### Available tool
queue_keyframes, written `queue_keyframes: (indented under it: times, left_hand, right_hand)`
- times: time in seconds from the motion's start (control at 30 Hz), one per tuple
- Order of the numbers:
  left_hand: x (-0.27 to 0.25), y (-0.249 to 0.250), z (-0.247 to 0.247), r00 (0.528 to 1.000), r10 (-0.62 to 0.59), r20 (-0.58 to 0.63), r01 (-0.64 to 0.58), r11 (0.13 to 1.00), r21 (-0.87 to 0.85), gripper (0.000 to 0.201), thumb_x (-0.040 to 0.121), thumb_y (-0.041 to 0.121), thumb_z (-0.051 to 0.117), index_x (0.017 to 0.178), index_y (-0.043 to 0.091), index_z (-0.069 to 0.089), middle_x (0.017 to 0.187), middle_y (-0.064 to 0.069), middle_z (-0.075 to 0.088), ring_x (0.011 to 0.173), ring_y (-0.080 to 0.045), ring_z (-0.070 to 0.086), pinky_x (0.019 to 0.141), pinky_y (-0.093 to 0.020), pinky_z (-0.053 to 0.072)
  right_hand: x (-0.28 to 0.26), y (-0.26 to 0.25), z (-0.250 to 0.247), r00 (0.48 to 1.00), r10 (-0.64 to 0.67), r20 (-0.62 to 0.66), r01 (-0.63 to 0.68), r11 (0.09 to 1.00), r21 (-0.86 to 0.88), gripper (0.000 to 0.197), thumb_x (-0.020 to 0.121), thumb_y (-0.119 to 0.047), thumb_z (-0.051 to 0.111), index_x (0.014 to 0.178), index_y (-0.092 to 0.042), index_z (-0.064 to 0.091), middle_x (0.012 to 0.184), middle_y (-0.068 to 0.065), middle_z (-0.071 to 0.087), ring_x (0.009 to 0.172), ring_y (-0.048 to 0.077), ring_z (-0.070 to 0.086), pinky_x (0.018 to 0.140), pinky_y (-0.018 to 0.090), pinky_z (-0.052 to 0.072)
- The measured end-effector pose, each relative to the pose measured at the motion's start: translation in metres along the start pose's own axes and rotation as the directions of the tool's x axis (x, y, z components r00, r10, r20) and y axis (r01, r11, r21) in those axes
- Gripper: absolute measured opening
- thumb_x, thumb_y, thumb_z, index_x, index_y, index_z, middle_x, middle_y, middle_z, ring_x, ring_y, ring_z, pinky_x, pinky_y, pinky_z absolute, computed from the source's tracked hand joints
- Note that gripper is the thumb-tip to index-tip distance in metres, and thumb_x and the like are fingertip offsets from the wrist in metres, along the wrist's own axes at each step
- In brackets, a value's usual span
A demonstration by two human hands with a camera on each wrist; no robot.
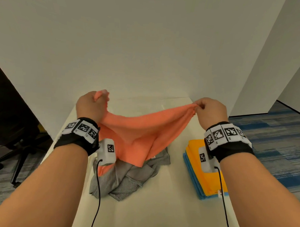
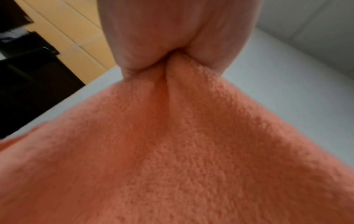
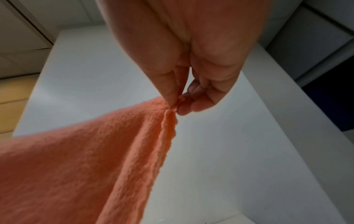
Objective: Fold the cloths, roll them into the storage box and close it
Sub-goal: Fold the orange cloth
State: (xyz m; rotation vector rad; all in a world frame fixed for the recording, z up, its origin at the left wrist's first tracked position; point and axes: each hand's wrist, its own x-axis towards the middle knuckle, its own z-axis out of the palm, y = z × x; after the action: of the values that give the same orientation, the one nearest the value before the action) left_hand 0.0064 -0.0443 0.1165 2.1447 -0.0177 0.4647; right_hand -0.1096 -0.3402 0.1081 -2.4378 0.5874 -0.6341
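An orange cloth (image 1: 138,130) hangs in the air over the white table (image 1: 159,212), stretched between both hands. My left hand (image 1: 93,103) grips one bunched corner in its fist, and the left wrist view shows the orange cloth (image 2: 172,151) squeezed in the left hand (image 2: 172,60). My right hand (image 1: 207,108) pinches the opposite corner. In the right wrist view the right hand (image 3: 176,106) holds the orange cloth (image 3: 86,159) between thumb and fingertips. A crumpled grey cloth (image 1: 125,177) lies on the table below. No storage box is in view.
A folded yellow cloth (image 1: 206,176) lies on a folded blue cloth (image 1: 193,179) at the table's right side. A black office chair (image 1: 17,137) stands left of the table. White walls close off the far end.
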Motion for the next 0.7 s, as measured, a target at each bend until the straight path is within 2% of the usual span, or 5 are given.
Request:
queue_keyframes:
  times: [0.2,0.4,0.5,0.6,0.7]
  left_hand:
    - [0.019,-0.01,-0.03,0.98,-0.027,-0.197,0.028,1.0,0.003,0.045,0.098,0.041,0.036,0.088,0.015,0.071,0.087,-0.008,0.065,0.087,-0.029,0.057,0.08,-0.034,0.041]
    - [0.032,0.005,-0.049,0.971,0.018,-0.238,-0.007,0.999,0.047,0.057,0.098,0.046,0.034,0.074,-0.002,0.053,0.06,-0.008,0.042,0.069,-0.028,0.042,0.063,-0.033,0.028]
    - [0.034,0.01,-0.054,0.974,0.063,-0.219,-0.058,0.998,0.032,0.057,0.098,0.047,0.035,0.081,-0.002,0.058,0.07,-0.016,0.051,0.071,-0.029,0.046,0.064,-0.033,0.031]
    - [0.031,0.012,-0.054,0.981,0.068,-0.181,-0.071,0.997,-0.01,0.047,0.098,0.047,0.037,0.088,0.009,0.063,0.075,-0.009,0.056,0.077,-0.026,0.05,0.069,-0.033,0.033]
    - [0.028,0.009,-0.051,0.989,0.076,-0.126,-0.08,0.996,-0.027,0.051,0.095,0.049,0.044,0.085,0.002,0.059,0.073,-0.01,0.053,0.072,-0.027,0.048,0.064,-0.034,0.034]
  right_hand:
    - [0.005,0.004,-0.024,0.987,0.005,-0.163,0.004,0.998,0.061,0.023,0.097,-0.015,0.05,0.111,-0.012,0.069,0.106,0.008,0.069,0.086,0.014,0.054,0.077,0.021,0.035]
    - [0.007,-0.005,-0.039,0.915,-0.003,-0.404,0.093,0.974,0.205,0.022,0.098,-0.018,0.049,0.108,-0.016,0.069,0.106,0.0,0.068,0.095,0.013,0.058,0.083,0.021,0.039]
    - [0.006,-0.004,-0.042,0.898,0.023,-0.44,0.099,0.962,0.253,0.022,0.098,-0.018,0.048,0.107,-0.017,0.068,0.106,-0.001,0.066,0.093,0.01,0.056,0.084,0.021,0.04]
    - [0.005,-0.001,-0.043,0.895,0.06,-0.442,0.088,0.947,0.308,0.021,0.097,-0.018,0.048,0.105,-0.019,0.067,0.106,0.001,0.066,0.097,0.015,0.059,0.087,0.026,0.045]
    - [0.003,-0.001,-0.045,0.895,0.11,-0.433,0.062,0.929,0.365,0.02,0.096,-0.019,0.048,0.106,-0.02,0.065,0.104,-0.003,0.065,0.096,0.013,0.059,0.088,0.027,0.046]
